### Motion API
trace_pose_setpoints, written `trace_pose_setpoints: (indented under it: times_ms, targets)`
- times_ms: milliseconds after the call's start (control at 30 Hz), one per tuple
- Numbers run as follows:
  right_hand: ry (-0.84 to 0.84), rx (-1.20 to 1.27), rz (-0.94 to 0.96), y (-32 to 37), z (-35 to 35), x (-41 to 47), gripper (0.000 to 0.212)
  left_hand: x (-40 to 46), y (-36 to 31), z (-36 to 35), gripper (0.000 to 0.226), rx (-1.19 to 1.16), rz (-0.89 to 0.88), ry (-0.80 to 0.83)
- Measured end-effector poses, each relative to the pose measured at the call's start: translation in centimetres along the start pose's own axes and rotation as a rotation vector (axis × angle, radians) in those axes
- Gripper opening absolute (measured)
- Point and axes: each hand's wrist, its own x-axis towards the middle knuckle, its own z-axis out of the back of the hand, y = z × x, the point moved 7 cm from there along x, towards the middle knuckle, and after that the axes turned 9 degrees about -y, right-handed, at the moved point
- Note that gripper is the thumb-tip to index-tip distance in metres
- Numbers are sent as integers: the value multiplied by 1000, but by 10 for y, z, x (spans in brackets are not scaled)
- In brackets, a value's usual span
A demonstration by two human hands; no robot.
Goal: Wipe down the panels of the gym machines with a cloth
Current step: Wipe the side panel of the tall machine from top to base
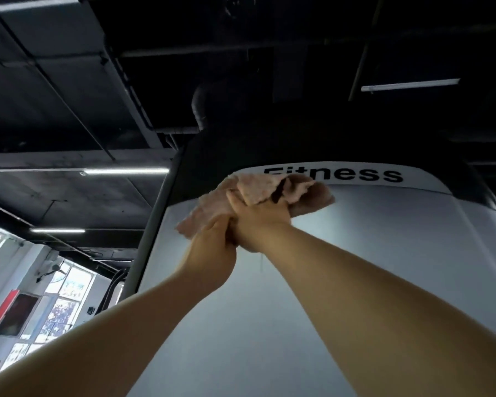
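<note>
Both hands (235, 224) press crumpled pinkish cloth (258, 193), prob frayed, on grey panel (269, 296)

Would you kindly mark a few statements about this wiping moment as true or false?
1. Both hands are on the pinkish-beige cloth. True: the left hand and right hand overlap on it.
2. The cloth lies low on the grey machine panel. False: it is near the top.
3. The cloth covers part of the black "Fitness" lettering. True.
4. The ceiling strip lights are all off. False: several glow.
</note>
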Motion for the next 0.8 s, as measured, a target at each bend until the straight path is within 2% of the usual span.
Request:
trace_pose_setpoints:
  times_ms: [67,133,233,333,467,533,633,700,733,800]
  targets:
    - [-24,44,-84,-38,7,-14,62,0,-18,-12,26,-4,-20,21]
    - [-29,63,-136,-74,7,-30,59,-4,-28,-18,46,127,-60,33]
    - [-46,123,-272,-130,3,-60,59,-14,-20,-21,63,314,25,107]
    - [-33,163,-402,-179,-6,-92,62,-25,-6,-16,68,392,158,187]
    - [-43,257,-532,-168,-5,-108,64,-35,11,-2,61,288,271,212]
    - [-46,233,-456,-129,3,-99,66,-37,17,6,59,235,324,166]
    - [-48,157,-169,-43,1,-91,63,-41,18,8,55,194,354,140]
    - [-45,164,-26,6,-4,-102,58,-46,16,6,37,158,317,121]
    - [-54,207,20,19,-6,-110,53,-49,16,5,27,157,306,118]
    - [-91,277,122,20,-10,-127,49,-55,18,1,28,168,297,145]
